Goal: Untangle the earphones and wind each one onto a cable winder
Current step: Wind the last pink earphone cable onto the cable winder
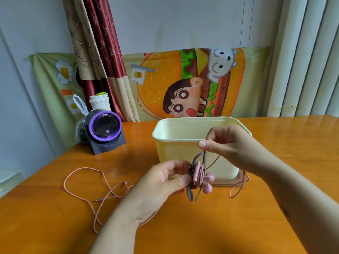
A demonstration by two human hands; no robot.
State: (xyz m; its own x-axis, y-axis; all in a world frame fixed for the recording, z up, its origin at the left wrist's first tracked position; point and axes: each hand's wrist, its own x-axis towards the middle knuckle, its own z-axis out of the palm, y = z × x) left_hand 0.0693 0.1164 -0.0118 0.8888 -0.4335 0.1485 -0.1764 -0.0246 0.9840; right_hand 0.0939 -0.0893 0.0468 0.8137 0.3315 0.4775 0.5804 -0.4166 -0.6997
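The fingers (184,180) of the left hand (163,182) are clamped, thumb against fingertips, on a grey cable winder (189,194) with pink turns wrapped round its middle. How the wrap is fastened is lost behind the thumb. Two pink earbuds (209,182) stick out at the winder's four o'clock. At one o'clock from the winder, the right hand (227,142) pinches the cable (82,169) between thumb and curled fingers, with strands running down to the winder. A slack loop hangs at that hand's five o'clock, its upper end hidden behind the wrist. From under the left palm the rest of the cable sprawls over the bench (201,231) toward eight o'clock and ends in a thin plug (96,200). Just behind the hands stands a cream tub (176,153), its floor out of sight. At ten o'clock sits a dark device with a purple ring (106,128), and a lidded cup (100,103) is partly hidden behind it.
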